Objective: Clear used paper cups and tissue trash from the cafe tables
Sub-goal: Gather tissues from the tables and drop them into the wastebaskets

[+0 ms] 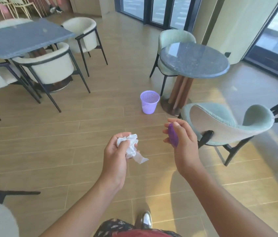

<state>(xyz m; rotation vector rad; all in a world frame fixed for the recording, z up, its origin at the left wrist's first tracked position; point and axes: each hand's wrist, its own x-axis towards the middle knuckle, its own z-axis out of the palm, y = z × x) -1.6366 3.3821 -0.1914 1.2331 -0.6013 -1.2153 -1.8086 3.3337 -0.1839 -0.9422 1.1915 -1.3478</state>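
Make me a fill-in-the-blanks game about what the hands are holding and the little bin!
1. The left hand grips a crumpled white ____.
2. The right hand holds a small object that is coloured ____.
3. The mesh bin stands on the ____, next to the round table.

Missing words: tissue; purple; floor.

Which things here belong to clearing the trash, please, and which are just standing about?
Job in hand:
- crumpled tissue, held in the left hand
- purple item, kind unclear, held in the right hand
- purple bin on the floor

Just about:
- teal chair
- cream chair
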